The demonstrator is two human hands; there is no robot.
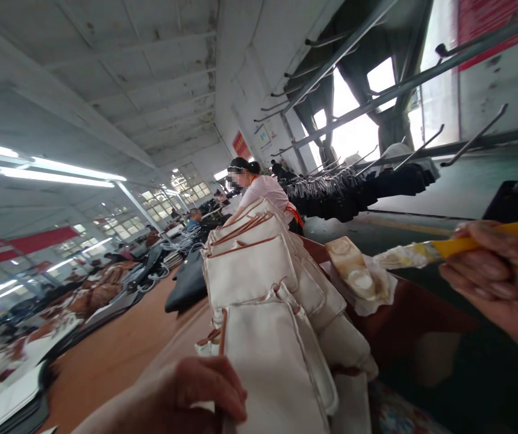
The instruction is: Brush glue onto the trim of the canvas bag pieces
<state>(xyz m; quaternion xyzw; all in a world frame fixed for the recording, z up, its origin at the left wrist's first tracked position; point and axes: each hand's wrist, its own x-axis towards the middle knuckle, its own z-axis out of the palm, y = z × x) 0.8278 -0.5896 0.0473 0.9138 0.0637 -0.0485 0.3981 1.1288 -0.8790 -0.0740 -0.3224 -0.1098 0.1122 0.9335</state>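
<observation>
My right hand [496,277] is closed around the yellow handle of a brush [458,246]. The brush's bristles are coated with a pale, sticky-looking substance and point left, close to a smeared tan container [349,271] on whitish wrapping. At the bottom, my left hand [205,389] has its fingers curled on the left edge of the nearest white bag [268,355], gripping it. This bag has brown edging and lies at the front of a row of similar white bags [252,271]. Part of my left fingers is hidden from view.
A brown-topped table [123,337] extends left, with a black bag [189,280] and piled pieces [91,289] farther off. A co-worker [263,193] leans over the far end of the row. A metal rack [376,102] with protruding hooks stands at right, dark items hanging behind.
</observation>
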